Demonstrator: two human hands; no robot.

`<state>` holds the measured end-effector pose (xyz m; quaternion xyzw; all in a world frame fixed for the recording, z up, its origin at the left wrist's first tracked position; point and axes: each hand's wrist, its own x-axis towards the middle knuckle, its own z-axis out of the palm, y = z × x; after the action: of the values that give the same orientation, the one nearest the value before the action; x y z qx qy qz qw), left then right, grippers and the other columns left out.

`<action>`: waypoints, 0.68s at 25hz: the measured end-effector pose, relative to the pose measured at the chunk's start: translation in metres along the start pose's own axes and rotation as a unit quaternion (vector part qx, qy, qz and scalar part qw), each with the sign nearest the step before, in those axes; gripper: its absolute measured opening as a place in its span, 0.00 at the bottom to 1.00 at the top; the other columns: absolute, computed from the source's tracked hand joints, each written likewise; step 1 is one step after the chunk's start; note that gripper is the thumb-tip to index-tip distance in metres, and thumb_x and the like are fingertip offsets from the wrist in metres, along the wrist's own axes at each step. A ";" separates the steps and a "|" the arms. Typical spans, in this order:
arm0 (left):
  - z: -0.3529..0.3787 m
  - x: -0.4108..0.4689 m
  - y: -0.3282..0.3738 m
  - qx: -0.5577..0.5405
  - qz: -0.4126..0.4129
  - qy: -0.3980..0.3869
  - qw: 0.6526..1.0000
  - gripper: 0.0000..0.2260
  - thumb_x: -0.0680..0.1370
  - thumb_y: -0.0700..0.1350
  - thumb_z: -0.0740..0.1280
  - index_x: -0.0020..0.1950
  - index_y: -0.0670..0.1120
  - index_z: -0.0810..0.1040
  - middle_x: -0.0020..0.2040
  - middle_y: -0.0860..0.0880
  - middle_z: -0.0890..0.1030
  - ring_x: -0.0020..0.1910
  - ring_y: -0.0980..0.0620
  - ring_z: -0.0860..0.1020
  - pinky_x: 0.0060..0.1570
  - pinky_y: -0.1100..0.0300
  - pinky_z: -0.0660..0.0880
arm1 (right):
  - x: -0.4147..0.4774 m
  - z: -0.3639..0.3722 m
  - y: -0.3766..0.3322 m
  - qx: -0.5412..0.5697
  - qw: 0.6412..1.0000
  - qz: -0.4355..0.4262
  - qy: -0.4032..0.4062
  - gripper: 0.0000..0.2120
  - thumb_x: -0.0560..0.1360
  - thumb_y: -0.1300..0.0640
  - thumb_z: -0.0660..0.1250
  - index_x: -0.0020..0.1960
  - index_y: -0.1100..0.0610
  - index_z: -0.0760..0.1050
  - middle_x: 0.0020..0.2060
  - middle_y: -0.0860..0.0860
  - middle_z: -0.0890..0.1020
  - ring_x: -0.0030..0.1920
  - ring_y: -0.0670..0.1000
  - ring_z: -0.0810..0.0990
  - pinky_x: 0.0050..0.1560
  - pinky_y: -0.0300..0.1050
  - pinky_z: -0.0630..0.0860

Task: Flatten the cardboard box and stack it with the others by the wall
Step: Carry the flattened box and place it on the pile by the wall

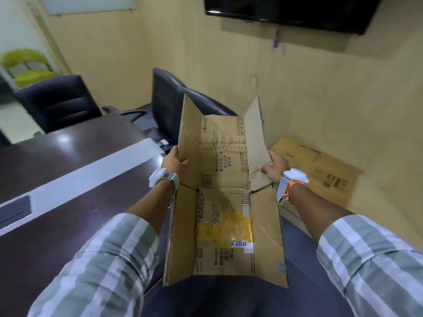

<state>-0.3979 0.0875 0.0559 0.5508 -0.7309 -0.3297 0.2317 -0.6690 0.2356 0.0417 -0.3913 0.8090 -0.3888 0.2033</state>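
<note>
A brown cardboard box [223, 195], opened out into a long flat sheet with yellow tape and printed text, hangs in front of me at waist height. Its side flaps stand up on both edges. My left hand [174, 160] grips the left flap near the middle fold. My right hand [273, 167] holds the right flap at the same height. Both wrists carry white sensor bands. A pile of flattened cardboard boxes [320, 170] lies on the floor against the beige wall, to the right beyond the held box.
A dark wooden conference table [68, 179] with a pale centre strip fills the left. Black office chairs [169, 104] stand beyond it, close to the box's far end. A black screen [290, 12] hangs on the wall above. Blue carpet shows below.
</note>
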 end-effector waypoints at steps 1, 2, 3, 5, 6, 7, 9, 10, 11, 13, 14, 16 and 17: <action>0.024 0.001 0.021 -0.005 0.006 -0.016 1.000 0.18 0.77 0.42 0.67 0.65 0.40 0.69 0.55 0.41 0.79 0.58 0.39 0.78 0.46 0.57 0.66 | 0.003 -0.027 0.015 -0.001 1.000 0.005 0.012 0.23 0.69 0.66 0.68 0.63 0.53 0.76 0.44 0.50 0.81 0.45 0.56 0.79 0.45 0.40 0.70; 0.041 0.002 0.037 -0.007 0.015 -0.026 1.000 0.17 0.77 0.42 0.67 0.64 0.40 0.69 0.55 0.41 0.80 0.57 0.39 0.78 0.45 0.57 0.67 | 0.006 -0.045 0.026 -0.003 1.000 0.006 0.023 0.23 0.69 0.67 0.68 0.63 0.53 0.76 0.43 0.50 0.81 0.44 0.56 0.80 0.44 0.39 0.71; 0.057 0.003 0.053 -0.006 0.020 -0.036 0.999 0.17 0.77 0.42 0.67 0.64 0.40 0.69 0.55 0.39 0.80 0.55 0.38 0.78 0.44 0.56 0.67 | 0.008 -0.062 0.038 -0.006 0.999 0.011 0.032 0.23 0.70 0.66 0.67 0.63 0.53 0.76 0.43 0.50 0.81 0.45 0.57 0.81 0.44 0.39 0.71; 0.103 0.011 0.091 0.007 0.032 -0.064 0.997 0.16 0.77 0.42 0.66 0.63 0.41 0.69 0.55 0.38 0.80 0.51 0.37 0.78 0.43 0.54 0.69 | 0.018 -0.102 0.071 -0.005 0.998 0.032 0.051 0.23 0.70 0.66 0.66 0.63 0.51 0.76 0.43 0.50 0.81 0.45 0.57 0.81 0.44 0.39 0.71; 0.122 0.015 0.108 0.018 0.038 -0.077 0.996 0.16 0.77 0.43 0.66 0.63 0.42 0.68 0.54 0.38 0.80 0.48 0.37 0.78 0.42 0.53 0.69 | 0.025 -0.117 0.085 -0.003 0.998 0.039 0.057 0.24 0.70 0.66 0.66 0.64 0.51 0.75 0.44 0.50 0.81 0.44 0.56 0.81 0.44 0.39 0.71; 0.138 0.021 0.121 0.030 0.044 -0.085 0.995 0.15 0.78 0.43 0.65 0.63 0.42 0.67 0.52 0.38 0.80 0.44 0.38 0.76 0.41 0.52 0.69 | 0.031 -0.128 0.097 0.000 0.997 0.044 0.064 0.25 0.71 0.67 0.65 0.65 0.51 0.74 0.45 0.50 0.81 0.43 0.55 0.80 0.44 0.38 0.70; 0.167 0.029 0.140 0.055 0.051 -0.081 0.994 0.14 0.78 0.44 0.63 0.61 0.41 0.65 0.47 0.38 0.79 0.40 0.39 0.74 0.39 0.51 0.68 | 0.043 -0.143 0.117 -0.002 0.997 0.043 0.069 0.26 0.71 0.68 0.65 0.67 0.52 0.73 0.48 0.50 0.82 0.43 0.53 0.78 0.45 0.38 0.70; 0.183 0.035 0.145 0.070 0.062 -0.072 0.993 0.14 0.78 0.44 0.63 0.60 0.41 0.65 0.44 0.37 0.78 0.38 0.40 0.74 0.37 0.51 0.68 | 0.054 -0.149 0.127 -0.003 0.996 0.047 0.073 0.26 0.72 0.68 0.64 0.68 0.52 0.72 0.49 0.51 0.82 0.44 0.52 0.78 0.46 0.38 0.70; 0.209 0.048 0.154 0.087 0.080 -0.060 0.991 0.14 0.78 0.44 0.62 0.60 0.40 0.64 0.42 0.37 0.79 0.36 0.40 0.74 0.34 0.52 0.67 | 0.073 -0.157 0.141 -0.007 0.995 0.054 0.079 0.28 0.72 0.68 0.64 0.70 0.52 0.71 0.50 0.51 0.82 0.44 0.53 0.78 0.46 0.38 0.70; 0.246 0.069 0.163 0.098 0.087 -0.052 0.990 0.14 0.77 0.45 0.61 0.59 0.40 0.64 0.41 0.36 0.80 0.35 0.40 0.74 0.33 0.52 0.66 | 0.107 -0.168 0.160 -0.032 0.995 0.055 0.071 0.29 0.72 0.67 0.63 0.72 0.51 0.69 0.53 0.55 0.82 0.47 0.56 0.79 0.47 0.39 0.69; 0.266 0.083 0.167 0.094 0.081 -0.061 0.990 0.15 0.78 0.45 0.61 0.59 0.39 0.64 0.43 0.36 0.80 0.36 0.39 0.75 0.34 0.52 0.66 | 0.128 -0.173 0.169 -0.045 0.995 0.057 0.064 0.30 0.72 0.66 0.63 0.72 0.51 0.68 0.54 0.56 0.83 0.49 0.58 0.80 0.47 0.39 0.69; 0.293 0.108 0.173 0.072 0.062 -0.093 0.991 0.16 0.79 0.46 0.62 0.59 0.37 0.63 0.46 0.36 0.79 0.43 0.36 0.78 0.38 0.51 0.67 | 0.163 -0.182 0.178 -0.073 0.994 0.062 0.045 0.29 0.72 0.65 0.63 0.73 0.51 0.67 0.55 0.57 0.83 0.52 0.60 0.81 0.47 0.39 0.69; 0.307 0.120 0.175 0.055 0.048 -0.110 0.991 0.15 0.79 0.46 0.62 0.59 0.37 0.63 0.50 0.35 0.79 0.47 0.35 0.79 0.40 0.51 0.68 | 0.182 -0.187 0.184 -0.091 0.993 0.066 0.037 0.30 0.73 0.64 0.63 0.73 0.50 0.67 0.55 0.57 0.83 0.52 0.60 0.81 0.48 0.40 0.70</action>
<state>-0.7622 0.0731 -0.0251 0.4870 -0.7947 -0.3361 0.1354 -0.9858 0.2511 0.0073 -0.3397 0.8718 -0.3135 0.1621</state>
